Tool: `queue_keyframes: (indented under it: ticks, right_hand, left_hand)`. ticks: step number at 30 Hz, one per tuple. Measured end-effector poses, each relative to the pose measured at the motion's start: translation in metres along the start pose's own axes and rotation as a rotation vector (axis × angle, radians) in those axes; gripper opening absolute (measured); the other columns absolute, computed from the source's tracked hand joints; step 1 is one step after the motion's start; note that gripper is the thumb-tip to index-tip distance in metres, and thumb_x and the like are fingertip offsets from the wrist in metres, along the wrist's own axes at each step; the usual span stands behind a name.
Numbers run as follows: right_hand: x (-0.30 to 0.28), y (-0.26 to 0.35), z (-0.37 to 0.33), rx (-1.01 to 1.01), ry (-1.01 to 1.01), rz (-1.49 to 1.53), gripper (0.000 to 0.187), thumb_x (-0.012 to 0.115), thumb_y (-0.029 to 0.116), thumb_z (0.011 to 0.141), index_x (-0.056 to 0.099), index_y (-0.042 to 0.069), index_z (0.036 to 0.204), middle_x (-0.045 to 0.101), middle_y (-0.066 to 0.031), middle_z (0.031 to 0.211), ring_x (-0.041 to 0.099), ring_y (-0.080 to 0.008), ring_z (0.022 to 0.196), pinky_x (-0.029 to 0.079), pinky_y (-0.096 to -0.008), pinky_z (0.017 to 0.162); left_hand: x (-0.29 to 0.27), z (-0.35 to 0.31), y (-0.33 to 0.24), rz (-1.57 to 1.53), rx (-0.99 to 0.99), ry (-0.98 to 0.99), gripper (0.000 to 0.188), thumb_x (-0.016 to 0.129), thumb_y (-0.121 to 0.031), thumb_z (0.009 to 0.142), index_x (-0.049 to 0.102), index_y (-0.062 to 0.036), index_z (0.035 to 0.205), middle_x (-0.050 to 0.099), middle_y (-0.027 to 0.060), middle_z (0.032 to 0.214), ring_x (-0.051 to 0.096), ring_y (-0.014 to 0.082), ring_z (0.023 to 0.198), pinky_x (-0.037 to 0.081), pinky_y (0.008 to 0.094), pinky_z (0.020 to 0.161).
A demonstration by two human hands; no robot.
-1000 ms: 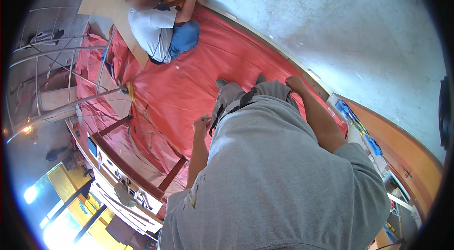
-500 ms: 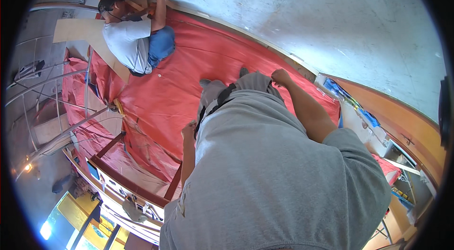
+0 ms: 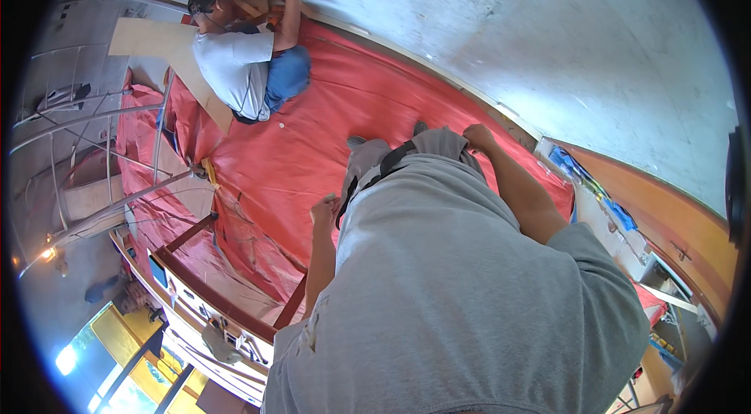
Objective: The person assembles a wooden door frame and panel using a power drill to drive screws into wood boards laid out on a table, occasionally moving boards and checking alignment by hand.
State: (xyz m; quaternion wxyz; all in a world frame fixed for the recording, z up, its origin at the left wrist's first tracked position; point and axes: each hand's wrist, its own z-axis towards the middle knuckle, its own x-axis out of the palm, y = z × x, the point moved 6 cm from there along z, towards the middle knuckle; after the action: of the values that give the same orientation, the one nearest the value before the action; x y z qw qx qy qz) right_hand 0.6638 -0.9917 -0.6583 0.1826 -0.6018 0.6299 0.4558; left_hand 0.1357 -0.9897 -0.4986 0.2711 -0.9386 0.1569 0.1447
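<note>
Beside my left hip, my left hand [image 3: 324, 209] is held with its fingers curled in, close to a dark strap [image 3: 346, 203] on my grey trousers [image 3: 364, 160]. Whether anything sits inside those fingers is too small to make out. My right hand [image 3: 479, 138] is closed like a fist at the other hip, near the trouser pocket area, its palm hidden. A dark belt [image 3: 395, 157] shows between the two hands, below my grey shirt [image 3: 454, 273]. My shoes [image 3: 357, 141] stand on a red sheet [image 3: 313, 124] covering the floor.
Ahead to the left, another person [image 3: 242, 62] crouches against a long pale board [image 3: 532, 30], one hand on its edge. Cut plywood [image 3: 180, 54] lies behind them. Metal tube framing [image 3: 86, 124] stands left. A curved wooden shelf [image 3: 211, 297] with tools is at lower left.
The whole view has shifted slightly, so the surroundings and my body sit farther right. My left hand has risen a little beside the hip. The other person keeps the same crouch.
</note>
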Motion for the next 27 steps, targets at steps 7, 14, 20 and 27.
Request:
queue_keyframes:
  ticks: [7, 14, 20, 27]
  right_hand:
    - [-0.010, 0.002, 0.015, -0.022, 0.068, -0.101, 0.035, 0.091, 0.014, 0.053, 0.070, 0.008, 0.081, 0.071, -0.0095, 0.089, 0.070, -0.0330, 0.092, 0.057, -0.0448, 0.081]
    - [-0.005, -0.001, 0.016, -0.083, 0.020, -0.122, 0.032, 0.091, 0.013, 0.055, 0.070, 0.009, 0.079, 0.070, -0.0085, 0.088, 0.070, -0.0312, 0.093, 0.058, -0.0437, 0.082]
    - [-0.017, 0.014, 0.013, -0.136, -0.023, -0.128, 0.031, 0.088, 0.010, 0.059, 0.076, 0.010, 0.088, 0.073, -0.0083, 0.097, 0.071, -0.0305, 0.097, 0.059, -0.0429, 0.086]
    - [0.001, 0.000, 0.014, -0.072, -0.116, 0.064, 0.037, 0.087, 0.013, 0.057, 0.075, 0.009, 0.091, 0.073, -0.0095, 0.101, 0.070, -0.0312, 0.102, 0.058, -0.0429, 0.089]
  left_hand:
    - [-0.002, -0.019, 0.002, 0.009, -0.071, -0.049, 0.039, 0.040, 0.008, 0.096, 0.060, 0.0112, 0.130, 0.068, 0.0231, 0.118, 0.072, 0.0289, 0.102, 0.059, 0.0360, 0.094]
    - [-0.004, -0.003, 0.023, -0.002, -0.069, -0.034, 0.038, 0.044, 0.005, 0.097, 0.060, 0.0101, 0.131, 0.069, 0.0193, 0.114, 0.070, 0.0228, 0.094, 0.059, 0.0343, 0.088]
    - [-0.003, -0.015, 0.025, -0.044, -0.096, -0.073, 0.034, 0.048, 0.005, 0.097, 0.064, 0.0101, 0.126, 0.070, 0.0166, 0.111, 0.069, 0.0190, 0.091, 0.058, 0.0310, 0.085]
    - [0.002, -0.004, 0.040, 0.058, -0.016, -0.060, 0.033, 0.050, 0.005, 0.097, 0.066, 0.0092, 0.126, 0.071, 0.0108, 0.099, 0.068, 0.0178, 0.082, 0.057, 0.0300, 0.077]
